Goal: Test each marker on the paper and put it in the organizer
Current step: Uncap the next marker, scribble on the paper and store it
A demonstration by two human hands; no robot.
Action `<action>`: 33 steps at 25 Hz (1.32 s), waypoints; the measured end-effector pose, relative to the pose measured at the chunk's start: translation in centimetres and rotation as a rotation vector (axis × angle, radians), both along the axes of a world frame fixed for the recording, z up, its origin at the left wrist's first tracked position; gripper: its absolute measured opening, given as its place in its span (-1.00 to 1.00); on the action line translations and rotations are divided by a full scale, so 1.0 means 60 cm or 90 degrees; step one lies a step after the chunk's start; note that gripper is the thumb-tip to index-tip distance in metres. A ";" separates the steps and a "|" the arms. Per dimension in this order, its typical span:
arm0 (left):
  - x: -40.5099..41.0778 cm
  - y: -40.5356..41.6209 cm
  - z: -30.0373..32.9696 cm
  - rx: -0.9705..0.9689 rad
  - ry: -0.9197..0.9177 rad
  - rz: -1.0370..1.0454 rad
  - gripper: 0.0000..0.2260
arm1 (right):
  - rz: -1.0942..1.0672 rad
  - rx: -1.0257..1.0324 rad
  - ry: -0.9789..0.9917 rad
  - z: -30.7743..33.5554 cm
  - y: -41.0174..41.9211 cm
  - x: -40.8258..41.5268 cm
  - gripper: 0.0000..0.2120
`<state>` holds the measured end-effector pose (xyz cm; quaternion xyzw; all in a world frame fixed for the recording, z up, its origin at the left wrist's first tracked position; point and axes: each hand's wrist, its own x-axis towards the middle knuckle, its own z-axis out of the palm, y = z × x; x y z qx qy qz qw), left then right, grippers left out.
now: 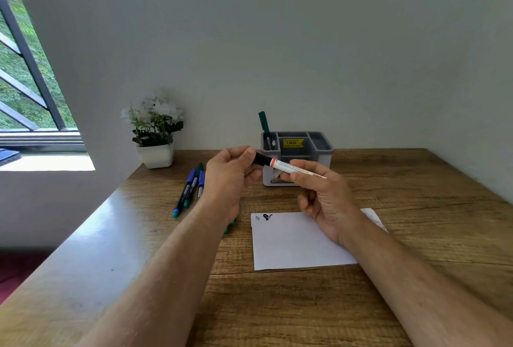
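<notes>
Paper (294,241) flat on desk (416,263), nearest, two test marks at corner. Above it, marker (288,166) held level: right hand (324,194) pinching white barrel, left hand (230,177) gripping black cap. Light, rigid, smooth; probably best held mid-barrel. Behind, organizer (297,149) with one green marker (263,124) upright.

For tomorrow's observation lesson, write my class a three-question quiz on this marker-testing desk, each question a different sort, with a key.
1. True or false: the organizer already holds a green marker.
2. The left hand grips which end of the white marker? A) black cap B) bare tail
3. Fill in: the loose markers lie ____ of the paper.

Key: 1 true; 2 A; 3 left.
</notes>
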<state>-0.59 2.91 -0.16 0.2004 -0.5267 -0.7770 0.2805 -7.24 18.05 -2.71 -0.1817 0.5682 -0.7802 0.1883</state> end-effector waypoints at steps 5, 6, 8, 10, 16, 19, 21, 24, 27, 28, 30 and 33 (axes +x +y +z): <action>-0.004 0.000 -0.010 -0.014 0.006 0.031 -0.89 | -0.038 0.076 0.044 -0.002 -0.004 0.000 -0.89; -0.004 0.001 -0.011 -0.018 0.005 0.036 -0.90 | -0.043 0.078 0.043 -0.002 -0.004 0.000 -0.90; -0.004 0.004 -0.013 -0.017 0.008 0.042 -0.93 | -0.051 0.081 0.037 -0.002 -0.005 0.000 -0.90; -0.004 0.009 -0.013 -0.016 0.016 0.048 -0.94 | -0.052 0.087 0.037 -0.002 -0.006 0.002 -0.88; -0.006 0.022 -0.009 -0.048 0.042 0.086 -0.91 | -0.045 0.098 0.015 0.001 -0.006 0.001 -0.81; -0.009 0.025 -0.014 -0.065 0.039 0.094 -0.91 | -0.039 0.096 0.009 0.000 -0.006 0.000 -0.79; -0.009 0.025 -0.017 -0.066 0.037 0.091 -0.92 | -0.037 0.095 0.012 -0.002 -0.004 -0.001 -0.80; -0.004 0.042 -0.015 -0.039 0.055 0.023 -0.80 | -0.026 0.083 0.022 -0.003 -0.002 -0.003 -0.80; -0.006 0.071 -0.015 -0.072 0.068 0.008 -0.60 | -0.015 0.067 0.021 -0.001 0.000 -0.005 -0.76; -0.008 0.075 -0.012 -0.089 0.079 0.030 -0.59 | -0.009 0.057 0.011 -0.001 0.001 -0.005 -0.73; -0.009 0.077 0.000 -0.142 0.122 0.082 -0.58 | 0.006 0.027 -0.017 0.000 0.002 -0.007 -0.66; -0.014 0.071 0.033 -0.271 0.161 0.174 -0.59 | 0.001 -0.012 -0.090 0.000 0.001 -0.013 -0.63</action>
